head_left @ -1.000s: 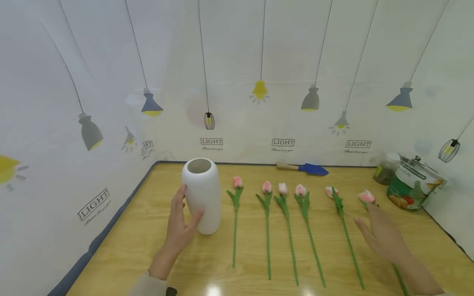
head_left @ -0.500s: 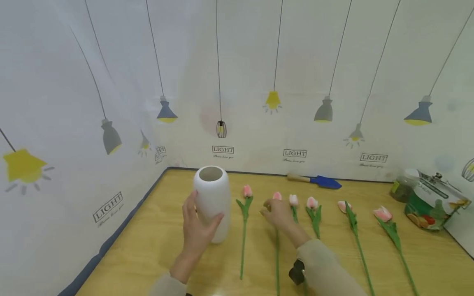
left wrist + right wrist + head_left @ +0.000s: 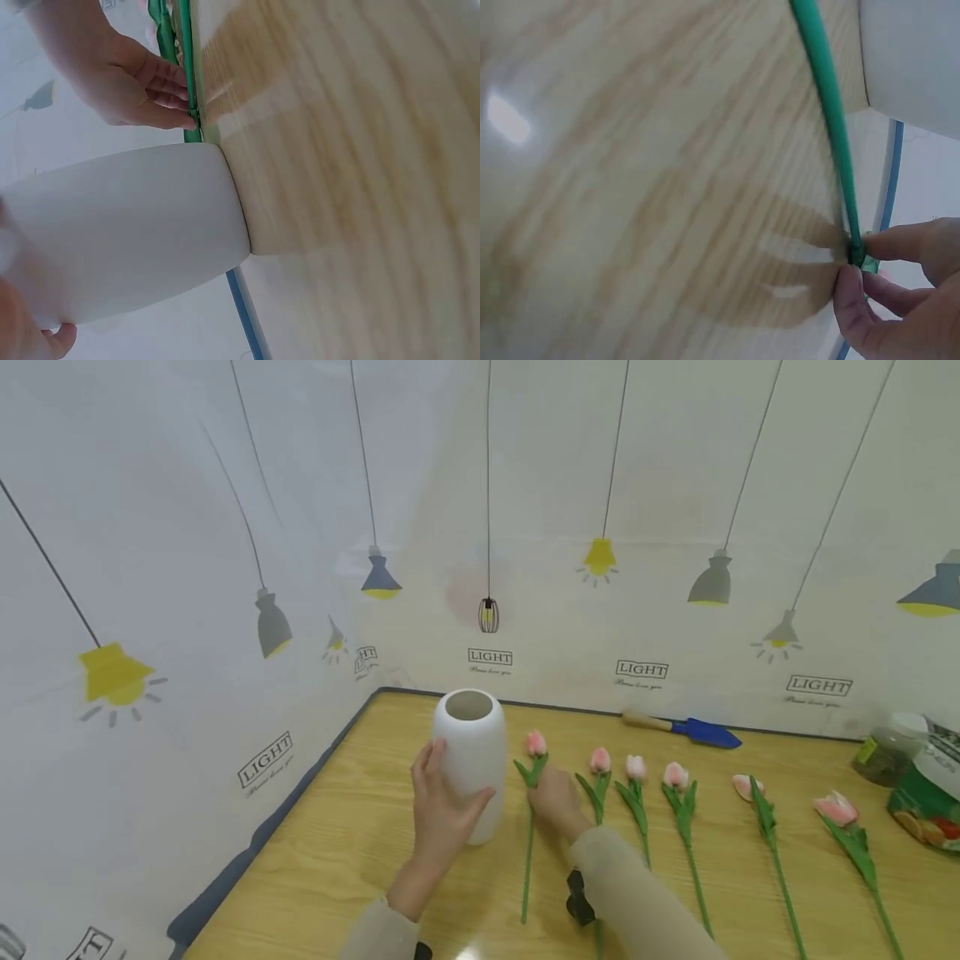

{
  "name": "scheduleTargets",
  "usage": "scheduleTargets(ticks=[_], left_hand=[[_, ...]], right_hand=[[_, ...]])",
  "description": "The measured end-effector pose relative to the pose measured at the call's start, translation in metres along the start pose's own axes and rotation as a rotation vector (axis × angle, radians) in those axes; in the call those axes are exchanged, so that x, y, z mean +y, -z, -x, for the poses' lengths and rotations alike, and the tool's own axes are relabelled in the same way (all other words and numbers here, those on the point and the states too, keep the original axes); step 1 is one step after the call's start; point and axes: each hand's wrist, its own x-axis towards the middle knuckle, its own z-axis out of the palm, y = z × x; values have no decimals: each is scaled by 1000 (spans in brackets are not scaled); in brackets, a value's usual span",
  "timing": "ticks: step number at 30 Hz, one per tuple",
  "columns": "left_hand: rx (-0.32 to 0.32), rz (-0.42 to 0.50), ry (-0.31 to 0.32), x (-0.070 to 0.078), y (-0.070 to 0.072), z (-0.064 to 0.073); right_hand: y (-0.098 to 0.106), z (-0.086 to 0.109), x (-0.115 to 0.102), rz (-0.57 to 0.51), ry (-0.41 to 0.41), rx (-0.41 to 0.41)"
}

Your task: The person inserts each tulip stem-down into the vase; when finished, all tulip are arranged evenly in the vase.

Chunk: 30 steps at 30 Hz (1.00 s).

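A tall white vase [image 3: 472, 768] stands upright on the wooden table. My left hand [image 3: 442, 810] grips its near left side, thumb and fingers spread around the wall; in the left wrist view only a few fingertips show at the edge. Just right of the vase lies a pink artificial tulip [image 3: 536, 745] with a green stem [image 3: 831, 112]. My right hand [image 3: 555, 797] pinches that stem just under the leaves, thumb on one side and fingers on the other, as the right wrist view shows. The tulip is still flat on the table.
Several more tulips [image 3: 678, 810] lie in a row to the right, stems toward me. A blue hand trowel [image 3: 705, 732] with a wooden handle lies along the back wall. A jar [image 3: 891, 747] and a green-and-white bag [image 3: 930, 793] stand at the far right.
My right hand has swept left from above the rightmost tulip to the leftmost one and now pinches its stem. My left hand stays on the vase. The head view has turned right-to-left.
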Motion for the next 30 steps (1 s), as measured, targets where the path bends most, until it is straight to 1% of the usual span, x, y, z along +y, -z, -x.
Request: scheduleTargets(ticks=[1,3,5,7,9,11,14,16,18,20,22,25,27,30], left_hand=[[5,-6,-11,1,0,0],[12,-11,-23,2,1,-1],[10,-6,-24,3,1,-3],[1,-1,-18,4,1,-4],[-14,9,-7,5,1,-4],[-26,15,3,6,1,-3],[-29,15,7,6,3,-1],[-19,5,-3,6,3,-1],[-10,-7,-14,5,2,-1],[-5,-16,-20,5,2,-2],[-10,-18,-24,5,1,-3],[-14,-18,-31,4,1,-4],[-15,-27,-28,4,1,-3],[-15,-37,-16,6,1,1]], right_hand=[[-1,-1,0,-17,-16,5],[1,-2,-1,-37,4,25],[3,-2,-2,-54,9,32],[7,-1,-1,-95,-8,17],[9,1,0,-165,-49,-18],[10,3,2,-261,-100,-65],[10,7,2,-383,-145,-118],[11,7,2,-436,-140,-135],[12,7,2,-465,-125,-120],[17,6,0,-466,-110,-88],[27,4,-4,-493,-97,-71],[52,2,-17,-536,-77,-30],[73,2,-29,-576,-31,-7],[103,5,-49,-567,47,50]])
